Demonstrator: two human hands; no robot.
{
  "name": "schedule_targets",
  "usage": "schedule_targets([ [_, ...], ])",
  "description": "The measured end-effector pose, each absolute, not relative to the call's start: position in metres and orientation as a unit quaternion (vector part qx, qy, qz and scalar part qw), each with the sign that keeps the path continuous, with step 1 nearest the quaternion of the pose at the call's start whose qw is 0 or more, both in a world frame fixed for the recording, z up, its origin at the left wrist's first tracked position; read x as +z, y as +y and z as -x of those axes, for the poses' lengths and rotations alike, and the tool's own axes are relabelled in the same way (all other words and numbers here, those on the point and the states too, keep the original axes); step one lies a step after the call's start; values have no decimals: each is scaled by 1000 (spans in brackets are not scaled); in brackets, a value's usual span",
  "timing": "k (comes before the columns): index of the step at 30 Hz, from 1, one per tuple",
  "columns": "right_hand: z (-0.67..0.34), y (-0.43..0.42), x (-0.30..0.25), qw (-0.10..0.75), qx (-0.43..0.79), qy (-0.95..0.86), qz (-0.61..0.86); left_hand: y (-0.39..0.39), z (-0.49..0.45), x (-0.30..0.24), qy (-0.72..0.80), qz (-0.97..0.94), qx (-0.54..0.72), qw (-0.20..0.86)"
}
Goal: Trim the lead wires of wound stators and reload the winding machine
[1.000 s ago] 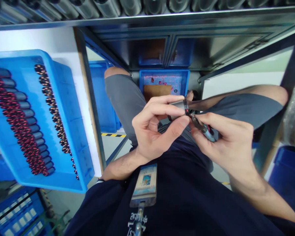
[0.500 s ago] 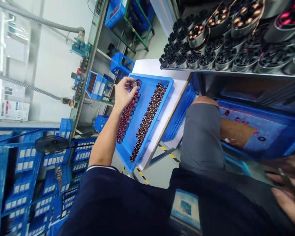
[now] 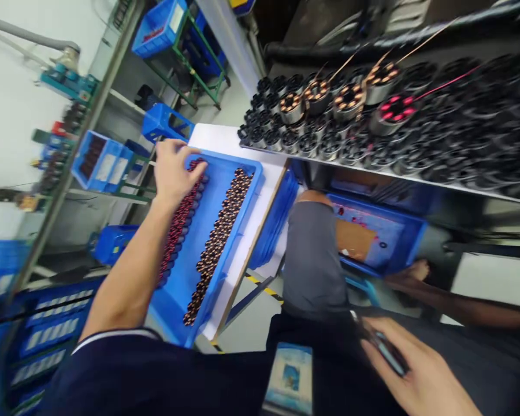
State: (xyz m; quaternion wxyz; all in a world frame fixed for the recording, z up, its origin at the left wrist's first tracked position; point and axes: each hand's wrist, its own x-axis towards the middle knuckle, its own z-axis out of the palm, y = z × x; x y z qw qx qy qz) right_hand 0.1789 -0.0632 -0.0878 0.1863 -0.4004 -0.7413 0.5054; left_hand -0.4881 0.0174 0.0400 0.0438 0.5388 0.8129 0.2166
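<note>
A: Left hand [image 3: 172,173] was pinching something silvery over the tray [image 3: 205,214] half a second ago; now its thumb and fingers are apart, with nothing I can see between them. Right hand [image 3: 420,370] shows a lot more too, wrapped around what look like pliers [image 3: 390,351].

B: ok so where are the red parts [image 3: 179,222]?

A: Packed along the left side of the tray, red ends to the left, grey shells to the right. Left hand's at the far end of them. Can't tell if a fingertip is touching. Copper parts [image 3: 221,231] run down the other side.

B: How would a red one handle, you reckon?

A: Guessing stiff, kinda dense for its size, and the shell looks smooth, so maybe slippery.

B: Grab it where?

A: Round the shell, thumb opposite two fingers. I'd stay off the red end, those windings are probably the fragile bit. Keep the pliers away too; right now they're well apart.
</note>
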Motion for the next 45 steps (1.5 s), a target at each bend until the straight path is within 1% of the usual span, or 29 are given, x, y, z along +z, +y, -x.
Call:
schedule_targets([
  [2,-166,-53,-70,167,501,-763,372,41,461,53,777,-552,302,-4],
  [4,-155,-42,-54,153,494,-780,352,68,405,67,701,-605,377,25],
  [5,-151,-38,-47,145,490,-788,345,81,367,74,655,-647,388,54],
  [6,-148,-35,-42,135,486,-794,338,92,325,81,613,-697,366,67],
  [7,-148,-34,-37,126,483,-801,331,101,282,86,586,-739,327,50],
  [9,-151,-33,-30,115,480,-807,324,118,205,89,573,-779,252,-44],
  [11,-160,-36,-28,130,481,-801,332,134,156,81,587,-776,200,-117],
  [13,-174,-42,-31,164,484,-787,346,149,138,68,621,-753,159,-151],
  [16,-195,-51,-43,215,487,-765,363,163,146,61,646,-735,131,-160],
  [18,-205,-55,-49,250,486,-746,380,155,152,68,626,-743,168,-165],
  [19,-208,-56,-49,269,479,-735,398,145,150,72,608,-749,207,-162],
  [21,-211,-56,-42,317,454,-709,436,116,136,80,563,-753,316,-123],
  [23,-208,-52,-29,382,426,-677,464,81,113,79,523,-737,427,-21],
  [24,-206,-48,-22,430,415,-649,471,65,100,75,504,-726,467,38],
  [25,-204,-43,-16,457,403,-627,485,50,88,69,477,-721,496,74],
  [26,-201,-37,-11,475,395,-608,499,37,76,62,452,-723,514,92],
  [28,-194,-24,-4,511,378,-586,503,17,56,45,412,-739,526,89],
  [29,-190,-18,-1,539,374,-579,484,10,48,37,409,-745,518,93],
  [31,-181,-7,6,572,372,-582,443,-2,36,25,432,-739,497,144],
  [34,-171,-1,14,557,394,-594,427,-13,30,17,441,-702,503,245],
  [41,-166,-4,6,544,411,-591,431,-24,32,-15,372,-518,589,496],
  [43,-164,-5,8,531,410,-592,448,-25,29,-25,356,-466,596,549],
  [45,-165,-7,14,511,405,-587,480,-24,26,-31,365,-417,604,573],
])
